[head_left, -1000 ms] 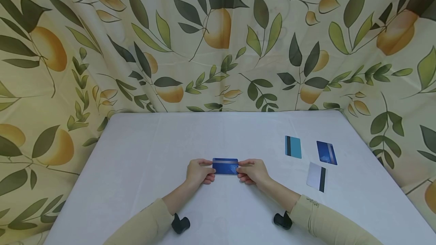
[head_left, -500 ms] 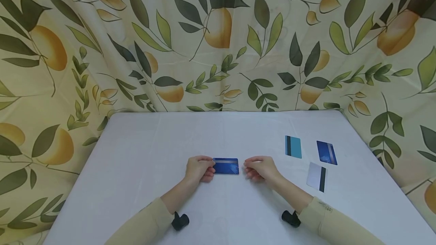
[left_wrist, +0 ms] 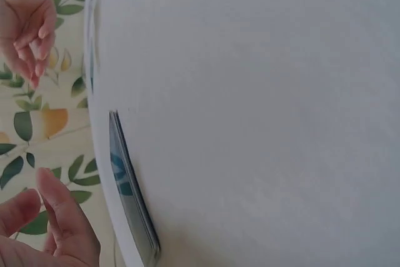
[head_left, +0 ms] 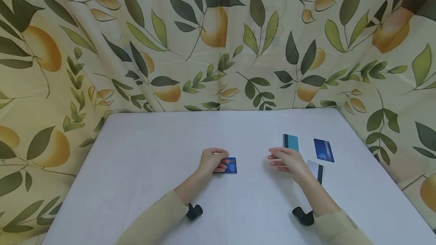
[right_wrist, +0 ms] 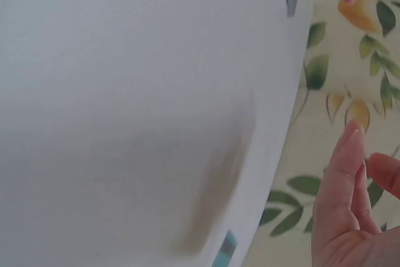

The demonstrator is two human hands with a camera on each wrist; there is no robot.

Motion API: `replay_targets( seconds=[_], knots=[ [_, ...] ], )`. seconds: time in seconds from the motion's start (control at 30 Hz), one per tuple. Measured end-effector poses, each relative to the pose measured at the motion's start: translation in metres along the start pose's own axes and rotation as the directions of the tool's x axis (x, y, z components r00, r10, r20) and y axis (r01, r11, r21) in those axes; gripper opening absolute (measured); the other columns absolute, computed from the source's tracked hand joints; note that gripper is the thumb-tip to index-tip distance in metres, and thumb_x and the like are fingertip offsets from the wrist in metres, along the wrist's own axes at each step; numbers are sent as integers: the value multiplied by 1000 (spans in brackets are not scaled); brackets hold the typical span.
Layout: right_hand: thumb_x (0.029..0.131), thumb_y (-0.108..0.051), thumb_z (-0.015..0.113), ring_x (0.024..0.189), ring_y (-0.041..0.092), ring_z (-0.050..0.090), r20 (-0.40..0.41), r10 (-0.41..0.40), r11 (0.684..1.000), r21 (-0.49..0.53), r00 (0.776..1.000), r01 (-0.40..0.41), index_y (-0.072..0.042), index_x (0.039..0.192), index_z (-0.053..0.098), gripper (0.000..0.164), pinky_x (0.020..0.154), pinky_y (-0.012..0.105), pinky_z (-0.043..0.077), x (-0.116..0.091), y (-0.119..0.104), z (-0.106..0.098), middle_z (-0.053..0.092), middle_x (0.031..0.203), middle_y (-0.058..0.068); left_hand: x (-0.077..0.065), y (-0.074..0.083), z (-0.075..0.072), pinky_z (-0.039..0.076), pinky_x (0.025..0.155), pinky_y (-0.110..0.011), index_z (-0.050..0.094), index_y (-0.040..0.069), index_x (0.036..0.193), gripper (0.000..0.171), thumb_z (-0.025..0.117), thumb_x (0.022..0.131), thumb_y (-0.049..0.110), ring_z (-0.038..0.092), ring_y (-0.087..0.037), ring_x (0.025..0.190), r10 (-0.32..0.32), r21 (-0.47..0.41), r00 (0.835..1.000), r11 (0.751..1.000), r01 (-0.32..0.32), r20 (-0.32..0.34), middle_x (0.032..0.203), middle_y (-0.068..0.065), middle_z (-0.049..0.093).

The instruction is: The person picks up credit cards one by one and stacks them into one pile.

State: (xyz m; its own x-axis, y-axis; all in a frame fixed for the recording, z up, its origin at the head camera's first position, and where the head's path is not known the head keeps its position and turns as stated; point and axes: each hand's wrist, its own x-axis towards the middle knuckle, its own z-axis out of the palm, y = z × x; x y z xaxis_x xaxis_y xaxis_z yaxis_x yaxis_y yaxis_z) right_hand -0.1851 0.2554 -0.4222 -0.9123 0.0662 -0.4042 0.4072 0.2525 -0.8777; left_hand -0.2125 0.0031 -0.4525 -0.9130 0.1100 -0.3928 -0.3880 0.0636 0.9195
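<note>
A dark blue card with a pale stripe lies at the middle of the white table, its left part hidden behind my left hand. In the left wrist view it appears as a thin stack of cards seen edge-on. My left hand is above it, loosely bent, with nothing held between thumb and fingers. My right hand hovers over the table farther right, its fingers loosely extended and holding nothing. It partly covers a teal card with a black stripe and a white card with a black stripe.
Another blue card lies to the right of the teal one. The white table ends at a back edge against a fruit-patterned curtain. Black wrist cameras hang under both forearms.
Both hands first held the blue card by its ends. The right hand let go and moved right toward the other cards. The left hand let go, rose and shifted right over the card.
</note>
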Motion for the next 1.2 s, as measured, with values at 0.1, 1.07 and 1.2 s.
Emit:
replay_targets(
  seconds=[0.1,1.07,1.2],
  knots=[
    [91,-42,51,81,10,66,-7,-18,998,-54,1000,17,2,132,41,61,73,23,54,-4,6,-11,66,104,9,4,0,12,50,43,-18,66,3,97,17,63,84,13,53,-7,42,-19,-11,999,1000,19,29,66,-5,64],
    [93,-41,48,85,-2,59,-12,78,997,-26,997,-79,7,141,17,74,77,22,53,-35,65,-98,62,107,-4,13,-10,144,56,74,-36,65,6,100,24,61,85,24,67,-20,79,-111,-215,946,960,182,305,87,-9,69],
    [92,-39,51,82,-4,59,-25,103,993,52,994,-102,4,142,18,73,76,20,52,-39,72,-105,59,95,-17,11,-11,159,54,78,-40,64,5,104,26,60,86,24,66,-24,86,-105,-236,939,953,188,327,92,-11,68]
  ],
)
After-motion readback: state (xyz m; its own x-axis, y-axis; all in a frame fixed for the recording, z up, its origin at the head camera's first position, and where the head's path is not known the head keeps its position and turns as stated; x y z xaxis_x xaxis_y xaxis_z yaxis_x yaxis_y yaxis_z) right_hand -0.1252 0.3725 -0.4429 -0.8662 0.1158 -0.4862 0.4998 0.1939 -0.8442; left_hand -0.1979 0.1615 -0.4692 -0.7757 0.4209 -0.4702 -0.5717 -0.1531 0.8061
